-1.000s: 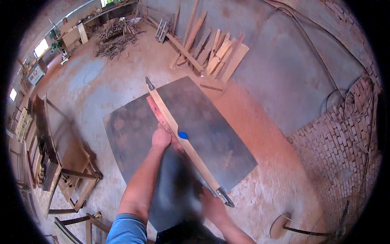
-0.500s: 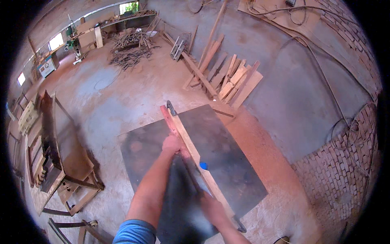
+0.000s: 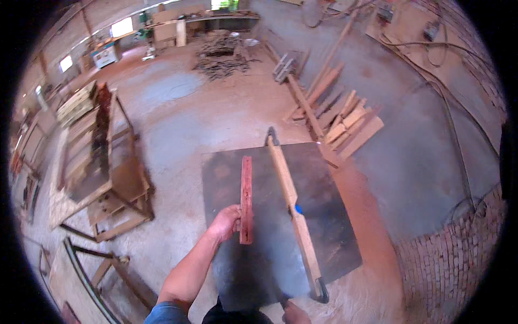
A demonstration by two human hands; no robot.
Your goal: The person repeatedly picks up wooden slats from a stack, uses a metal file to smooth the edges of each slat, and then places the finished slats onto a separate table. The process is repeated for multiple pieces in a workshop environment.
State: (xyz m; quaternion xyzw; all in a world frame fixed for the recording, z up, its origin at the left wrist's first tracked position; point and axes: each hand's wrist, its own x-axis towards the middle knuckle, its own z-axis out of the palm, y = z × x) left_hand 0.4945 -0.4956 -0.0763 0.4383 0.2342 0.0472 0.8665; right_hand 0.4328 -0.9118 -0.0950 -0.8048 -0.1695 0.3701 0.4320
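Note:
My left hand [image 3: 225, 222] is closed round a reddish wooden strip [image 3: 246, 200] near its lower end, holding it over a dark tabletop [image 3: 226, 170]. To its right, apart from it, a long pale wooden bar [image 3: 287, 183] runs lengthwise across the top. The bar has dark curved pieces at both ends and a blue spot near its middle. At the lower edge, my right hand [image 3: 295, 313] is partly cut off and blurred. Its fingers look closed on a dark thing, whose kind I cannot make out.
A wooden bench [image 3: 129, 202] loaded with cut timber stands left. Boards [image 3: 350, 127] lean against the wall beyond the table. Scrap wood [image 3: 224, 54] is heaped at the back near a machine [image 3: 145, 40]. Stacked bricks [image 3: 448, 259] are at the right.
The red strip has come away from beside the pale bar, moving left in my left hand. My right hand has drawn back toward me, to the lower edge. The view has shifted.

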